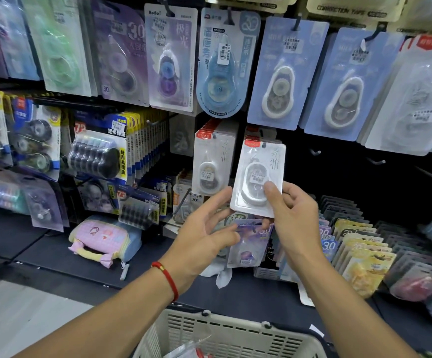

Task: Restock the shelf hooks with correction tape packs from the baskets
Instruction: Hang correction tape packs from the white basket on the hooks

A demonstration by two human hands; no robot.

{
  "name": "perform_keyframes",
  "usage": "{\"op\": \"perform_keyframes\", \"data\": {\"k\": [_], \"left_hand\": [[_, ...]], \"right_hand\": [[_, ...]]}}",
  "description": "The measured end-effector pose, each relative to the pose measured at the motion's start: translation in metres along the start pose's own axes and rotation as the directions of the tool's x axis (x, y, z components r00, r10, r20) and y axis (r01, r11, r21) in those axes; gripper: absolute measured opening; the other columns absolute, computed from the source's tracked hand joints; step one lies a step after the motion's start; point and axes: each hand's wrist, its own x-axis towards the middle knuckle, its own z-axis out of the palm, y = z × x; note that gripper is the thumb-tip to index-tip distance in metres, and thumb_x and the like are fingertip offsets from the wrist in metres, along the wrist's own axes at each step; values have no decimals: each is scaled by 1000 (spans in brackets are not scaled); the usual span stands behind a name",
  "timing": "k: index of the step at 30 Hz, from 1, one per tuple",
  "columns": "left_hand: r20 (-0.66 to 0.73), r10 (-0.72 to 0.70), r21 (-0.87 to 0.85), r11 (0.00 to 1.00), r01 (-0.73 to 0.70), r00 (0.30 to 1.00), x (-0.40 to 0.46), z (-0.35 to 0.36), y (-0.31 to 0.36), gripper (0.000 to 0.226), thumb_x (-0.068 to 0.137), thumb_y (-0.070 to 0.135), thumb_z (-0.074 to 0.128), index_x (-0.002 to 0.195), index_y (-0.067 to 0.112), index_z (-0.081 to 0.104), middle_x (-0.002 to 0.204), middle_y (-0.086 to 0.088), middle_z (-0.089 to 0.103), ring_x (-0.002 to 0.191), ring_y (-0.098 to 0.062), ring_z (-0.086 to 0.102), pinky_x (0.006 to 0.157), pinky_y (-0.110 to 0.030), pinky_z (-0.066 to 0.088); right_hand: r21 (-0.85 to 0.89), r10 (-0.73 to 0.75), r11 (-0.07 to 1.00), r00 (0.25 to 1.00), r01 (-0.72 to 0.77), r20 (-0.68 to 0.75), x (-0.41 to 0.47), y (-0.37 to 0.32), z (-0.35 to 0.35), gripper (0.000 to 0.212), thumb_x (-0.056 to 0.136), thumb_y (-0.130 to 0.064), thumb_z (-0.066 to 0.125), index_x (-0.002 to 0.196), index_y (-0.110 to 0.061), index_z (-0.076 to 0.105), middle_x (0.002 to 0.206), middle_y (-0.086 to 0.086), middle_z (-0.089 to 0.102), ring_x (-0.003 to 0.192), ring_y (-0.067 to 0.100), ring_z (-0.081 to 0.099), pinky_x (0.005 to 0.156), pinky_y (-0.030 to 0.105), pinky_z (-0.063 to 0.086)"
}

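My right hand [293, 218] pinches a white correction tape pack [258, 177] with a red top label, thumb on its clear blister, holding it up at a shelf hook in the middle row. Just left of it hangs a matching white pack [211, 161] with more behind it. My left hand [204, 233] is below the pack with fingers loosely spread; it holds a purple correction tape pack [251, 241] against its fingertips. A white slotted basket [235, 334] sits at the bottom, below my forearms.
Blue packs [284, 73] and purple packs [171, 60] hang on the upper hooks. Bare hooks [376, 161] stick out of the dark panel to the right. Several boxed rows of packs [357, 244] stand on the shelf at lower right; a pink pouch [103, 239] lies left.
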Motion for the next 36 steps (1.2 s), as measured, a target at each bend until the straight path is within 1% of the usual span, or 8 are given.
{"op": "perform_keyframes", "data": {"k": [4,8,11,15,20,27,32,36], "left_hand": [[-59,90,419,906,-57,994,15,-7,-4,78,89,2,69,156,30,42,153,17,49,144,-2,43,121,-40,40],[-161,285,740,668,-75,945,42,-16,-14,74,89,10,70,155,26,42,162,5,30,153,-15,24,128,-36,24],[-111,343,830,548,-102,933,58,-17,-26,81,86,12,73,157,29,36,167,4,11,155,-18,11,124,-32,19],[-45,335,865,484,-131,941,67,-24,-39,88,85,12,72,160,28,30,171,6,0,156,-19,10,114,-31,30],[33,374,886,418,-200,927,67,-35,-46,91,84,5,72,161,23,28,173,4,-1,158,-21,11,117,-35,34],[99,320,908,357,-217,942,61,-44,-47,95,82,4,70,163,24,24,174,7,-10,156,-22,14,105,-39,50],[219,175,933,251,-259,960,42,-51,-52,80,86,8,67,158,17,35,166,-10,21,146,-35,34,109,-50,46],[381,-159,919,170,-355,911,10,-62,-71,52,91,10,60,142,16,55,142,-10,51,129,-33,50,103,-48,46]], "right_hand": [[-534,-30,845,999,15,-20,4,13,-8,36,99,-51,62,122,-23,62,106,-11,70,92,13,68,74,13,51],[-824,-355,416,903,384,242,4,29,-7,56,101,-25,64,153,-18,45,158,5,41,144,25,41,110,40,44],[-835,-299,201,844,512,445,25,40,4,59,105,-27,58,160,-21,38,175,6,16,162,27,12,128,47,24],[-900,-168,159,909,406,381,60,53,17,59,107,-33,48,161,-18,32,176,-2,-5,162,24,2,128,50,22],[-918,-128,76,916,390,379,101,57,30,68,99,-26,55,161,-15,30,175,4,4,159,30,16,113,52,43],[-922,-55,14,921,386,385,116,56,33,74,90,-20,65,158,-19,33,176,4,-1,158,30,16,110,52,45],[-904,-56,186,922,386,382,69,54,10,51,99,-17,55,149,-13,47,165,10,29,138,33,44,99,47,49],[-843,44,396,909,365,414,0,69,-21,32,101,-17,52,131,-15,64,127,5,66,106,32,64,84,42,52]]}}
